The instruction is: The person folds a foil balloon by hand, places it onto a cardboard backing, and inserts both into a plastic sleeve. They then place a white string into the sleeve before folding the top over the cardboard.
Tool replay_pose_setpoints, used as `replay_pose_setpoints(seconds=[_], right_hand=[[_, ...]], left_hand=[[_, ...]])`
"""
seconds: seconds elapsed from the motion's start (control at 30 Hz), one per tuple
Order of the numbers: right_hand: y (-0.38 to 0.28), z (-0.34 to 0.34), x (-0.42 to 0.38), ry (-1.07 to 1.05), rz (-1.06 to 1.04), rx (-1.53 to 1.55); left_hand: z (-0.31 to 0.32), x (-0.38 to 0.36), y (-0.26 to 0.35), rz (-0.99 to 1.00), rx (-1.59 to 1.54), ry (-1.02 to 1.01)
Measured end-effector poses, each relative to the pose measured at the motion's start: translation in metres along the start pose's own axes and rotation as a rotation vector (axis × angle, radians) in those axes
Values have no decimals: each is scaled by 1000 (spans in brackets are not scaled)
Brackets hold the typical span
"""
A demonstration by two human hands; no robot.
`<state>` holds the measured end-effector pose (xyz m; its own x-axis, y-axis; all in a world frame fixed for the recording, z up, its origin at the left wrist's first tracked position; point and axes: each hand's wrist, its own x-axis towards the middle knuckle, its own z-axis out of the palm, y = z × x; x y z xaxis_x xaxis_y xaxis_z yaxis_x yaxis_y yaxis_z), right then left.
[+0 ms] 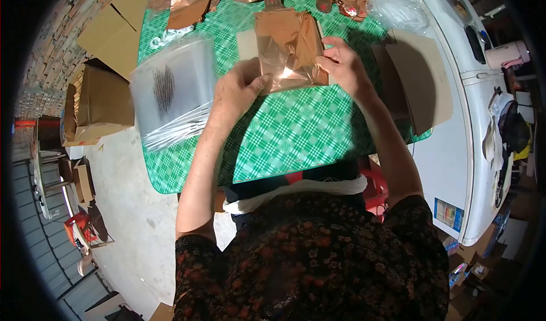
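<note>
A clear plastic bag [291, 50] with copper-brown, fabric-like contents lies near the far middle of the table, a dark hang tab [274, 1] at its top. My left hand [242, 86] pinches its lower left corner, thumb on top. At the right edge, my right hand [343, 66] grips the bag between thumb and curled fingers. Partly covered by the bag, a pale card [247, 45] shows on its left side. Left of my left hand is a stack of flat clear plastic bags [173, 90] with dark printing.
More brown packets [190, 2] line the far edge of the green checked tablecloth [290, 133]. Clear plastic wrap [401, 11] lies at the far right, above cardboard sheets [418, 76]. An open cardboard box [102, 102] stands left of the table. A white vehicle-like body [466, 93] rises at right.
</note>
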<state>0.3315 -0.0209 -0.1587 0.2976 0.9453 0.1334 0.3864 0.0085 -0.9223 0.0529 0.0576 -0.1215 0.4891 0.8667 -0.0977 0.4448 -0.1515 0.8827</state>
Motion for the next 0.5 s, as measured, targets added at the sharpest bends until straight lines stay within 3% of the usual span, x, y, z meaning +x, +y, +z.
replay_pose_setpoints(seconds=[0.43,0.5], right_hand=[[-14,5,-4,-52,73,37],[-15,5,-4,-58,55,58]], left_hand=[[-13,-21,26,51,85,-178],[-12,-21,20,170,242,-114]])
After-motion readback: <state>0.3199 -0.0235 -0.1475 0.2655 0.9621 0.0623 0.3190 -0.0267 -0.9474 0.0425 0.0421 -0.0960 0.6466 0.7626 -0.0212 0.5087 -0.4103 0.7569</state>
